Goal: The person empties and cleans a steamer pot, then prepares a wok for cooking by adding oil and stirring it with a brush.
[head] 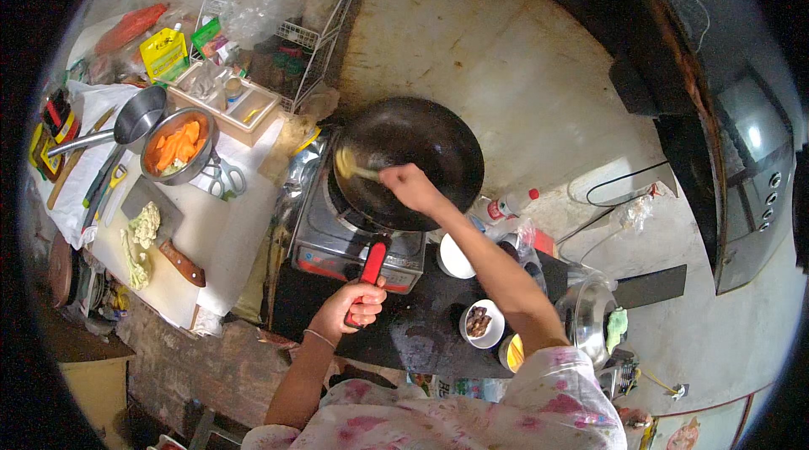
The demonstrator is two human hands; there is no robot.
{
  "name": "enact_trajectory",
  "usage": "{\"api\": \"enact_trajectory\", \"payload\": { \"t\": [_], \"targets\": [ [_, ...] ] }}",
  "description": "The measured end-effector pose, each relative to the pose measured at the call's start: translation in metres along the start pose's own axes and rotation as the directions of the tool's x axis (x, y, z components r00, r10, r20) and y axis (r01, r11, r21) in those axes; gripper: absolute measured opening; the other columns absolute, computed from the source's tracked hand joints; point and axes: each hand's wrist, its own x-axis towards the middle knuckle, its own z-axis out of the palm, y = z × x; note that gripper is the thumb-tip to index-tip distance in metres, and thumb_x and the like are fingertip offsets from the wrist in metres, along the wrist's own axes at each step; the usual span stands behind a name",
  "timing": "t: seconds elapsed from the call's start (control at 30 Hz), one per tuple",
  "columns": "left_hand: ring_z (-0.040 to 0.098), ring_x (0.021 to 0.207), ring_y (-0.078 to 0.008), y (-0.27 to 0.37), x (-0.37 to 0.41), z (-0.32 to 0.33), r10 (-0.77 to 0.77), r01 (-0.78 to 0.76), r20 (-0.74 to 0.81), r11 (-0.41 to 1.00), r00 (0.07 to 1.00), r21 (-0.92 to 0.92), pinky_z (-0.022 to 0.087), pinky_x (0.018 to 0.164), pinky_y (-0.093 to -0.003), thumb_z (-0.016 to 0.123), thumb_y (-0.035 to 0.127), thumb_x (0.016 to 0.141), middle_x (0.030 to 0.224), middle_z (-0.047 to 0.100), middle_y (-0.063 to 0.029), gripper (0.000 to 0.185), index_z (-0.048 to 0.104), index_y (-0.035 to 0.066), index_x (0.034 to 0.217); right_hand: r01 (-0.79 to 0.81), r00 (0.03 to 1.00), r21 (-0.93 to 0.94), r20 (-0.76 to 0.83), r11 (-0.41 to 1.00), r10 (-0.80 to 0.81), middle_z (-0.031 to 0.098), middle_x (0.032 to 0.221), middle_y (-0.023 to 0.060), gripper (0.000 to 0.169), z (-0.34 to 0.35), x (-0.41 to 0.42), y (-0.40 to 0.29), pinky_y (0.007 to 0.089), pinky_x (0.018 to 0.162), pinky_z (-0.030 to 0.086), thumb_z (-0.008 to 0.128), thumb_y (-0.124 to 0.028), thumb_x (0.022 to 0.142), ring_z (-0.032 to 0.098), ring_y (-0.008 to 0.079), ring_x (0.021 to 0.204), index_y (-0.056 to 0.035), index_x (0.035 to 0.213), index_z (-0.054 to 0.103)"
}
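Observation:
My left hand [349, 306] grips the red and black handle [374, 260] of a dark wok [436, 140]. The wok rests on a single-burner gas stove [316, 255], its inside dark with no food visible in it. Over the wok, my right hand [412, 188] holds a light-coloured handle with a yellowish, blurred head [346, 164], which looks like a pot brush. That head is close to the wok's left inner wall; whether they touch I cannot tell.
Left, a chopping board [246, 222] bears a cleaver [182, 262] and cauliflower pieces [145, 224]. A metal pot of carrot slices [180, 145] and scissors [226, 178] lie beyond. Right are a bowl with brown pieces [479, 322], a white bowl [456, 257], a plastic bottle [505, 205] and a metal basin [584, 323].

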Motion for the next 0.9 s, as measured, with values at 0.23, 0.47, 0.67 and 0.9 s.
{"api": "enact_trajectory", "payload": {
  "t": [0.23,0.47,0.67,0.9],
  "targets": [
    [0.026,0.035,-0.0018,0.002,0.007,-0.011,-0.037,0.038,0.029,0.999,0.999,-0.024,0.02,0.029,-0.0179,0.044,0.005,0.082,0.055,0.032,0.0054,0.013,0.049,0.011,0.093,-0.092,0.995,-0.07,-0.055,0.993,0.088,0.062,0.084,0.0148,0.021,-0.009,0.0,0.012,0.0335,0.069,0.047,0.049,-0.021,0.081,0.061,0.0266,0.079,-0.0069,0.087,0.064],
    [0.025,0.034,-0.0021,0.002,0.001,-0.018,-0.011,0.011,-0.004,1.0,1.0,0.026,0.02,0.029,-0.0183,0.045,0.004,0.081,0.053,0.031,0.0059,0.012,0.046,0.011,0.091,0.002,0.965,-0.448,0.236,0.894,0.116,0.062,0.084,0.0154,0.024,-0.038,-0.035,-0.025,0.0417,0.071,0.047,0.048,-0.03,0.082,0.059,0.0337,0.078,-0.0138,0.091,0.063],
    [0.026,0.034,-0.0022,-0.001,0.003,-0.017,0.0,-0.001,0.008,1.0,1.0,0.022,0.021,0.029,-0.0182,0.044,0.007,0.084,0.054,0.031,0.0056,0.008,0.046,0.012,0.09,-0.154,0.984,-0.51,0.001,0.846,0.18,0.06,0.079,0.0196,0.027,-0.004,0.003,-0.026,0.043,0.07,0.048,0.047,-0.032,0.082,0.058,0.0356,0.079,-0.0122,0.088,0.063],
    [0.026,0.035,-0.001,-0.002,0.003,-0.013,0.025,-0.025,0.047,1.0,0.999,-0.003,0.023,0.03,-0.0169,0.038,0.027,0.092,0.054,0.033,0.005,0.018,0.047,0.011,0.09,-0.108,0.979,-0.546,0.089,0.831,0.186,0.06,0.084,0.0198,0.027,-0.009,-0.014,-0.021,0.0437,0.073,0.047,0.047,-0.032,0.081,0.058,0.0364,0.082,-0.01,0.085,0.064]
  ]
}}
